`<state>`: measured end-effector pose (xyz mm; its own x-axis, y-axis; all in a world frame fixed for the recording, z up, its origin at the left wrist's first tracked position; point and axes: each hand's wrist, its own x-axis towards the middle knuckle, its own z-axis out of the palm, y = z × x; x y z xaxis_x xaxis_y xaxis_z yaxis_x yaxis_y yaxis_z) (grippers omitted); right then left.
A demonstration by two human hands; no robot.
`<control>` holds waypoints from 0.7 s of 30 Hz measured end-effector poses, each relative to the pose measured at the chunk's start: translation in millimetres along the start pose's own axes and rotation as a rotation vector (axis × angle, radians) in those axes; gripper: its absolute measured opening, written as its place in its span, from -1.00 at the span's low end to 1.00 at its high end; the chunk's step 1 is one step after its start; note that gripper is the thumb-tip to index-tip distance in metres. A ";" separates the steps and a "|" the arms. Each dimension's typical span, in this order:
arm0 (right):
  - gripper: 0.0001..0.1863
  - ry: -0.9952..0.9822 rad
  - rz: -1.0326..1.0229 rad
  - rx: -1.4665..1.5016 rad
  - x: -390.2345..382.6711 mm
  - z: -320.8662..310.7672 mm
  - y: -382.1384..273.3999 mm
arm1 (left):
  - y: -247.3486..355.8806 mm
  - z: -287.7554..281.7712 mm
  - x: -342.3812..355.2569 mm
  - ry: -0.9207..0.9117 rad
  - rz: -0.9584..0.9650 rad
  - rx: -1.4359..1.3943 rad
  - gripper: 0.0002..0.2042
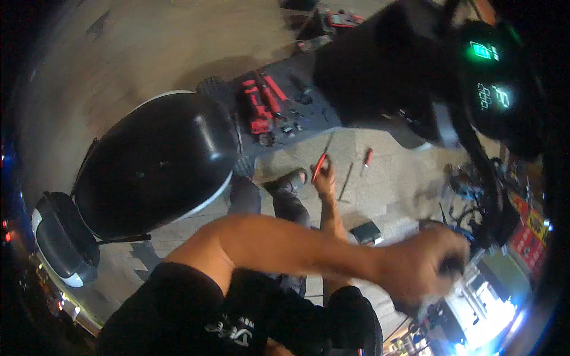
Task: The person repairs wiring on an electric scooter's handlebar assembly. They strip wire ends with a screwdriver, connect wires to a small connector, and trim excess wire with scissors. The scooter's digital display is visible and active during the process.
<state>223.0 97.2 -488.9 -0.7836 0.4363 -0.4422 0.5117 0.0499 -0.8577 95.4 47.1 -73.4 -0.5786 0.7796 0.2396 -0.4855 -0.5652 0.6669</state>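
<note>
My left arm reaches across to the right, and my left hand is closed round the black handlebar grip of a scooter, slightly blurred. Lower down, near the paved floor, my right hand holds red-handled pliers, their dark tip pointing up toward the scooter's footboard. On that footboard lie a red tool, a second red-handled tool and several small dark parts. A lit green and white display glows beside the handlebar.
The black scooter seat and a black rear backrest stand left. On the floor lie a red-handled screwdriver, a thin rod and a black box. Cables cluster at right, near a bright light. A red device sits far off.
</note>
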 end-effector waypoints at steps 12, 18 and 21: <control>-0.36 -0.342 0.444 0.554 -398.9 -207.9 -316.2 | 52.2 -4.6 7.4 0.144 -0.631 -0.314 -0.84; -0.26 -0.182 0.140 0.870 -360.9 -199.4 -386.3 | 52.6 0.2 10.7 0.206 -0.708 -0.211 -0.80; -0.33 -0.268 0.073 0.945 -328.2 -190.5 -400.2 | 55.7 5.0 10.7 0.239 -0.756 -0.207 -0.80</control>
<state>342.4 105.1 49.5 -0.8752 0.1858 -0.4467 0.1610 -0.7589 -0.6310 65.4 25.4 -30.2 -0.1587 0.9048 -0.3951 -0.8982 0.0338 0.4383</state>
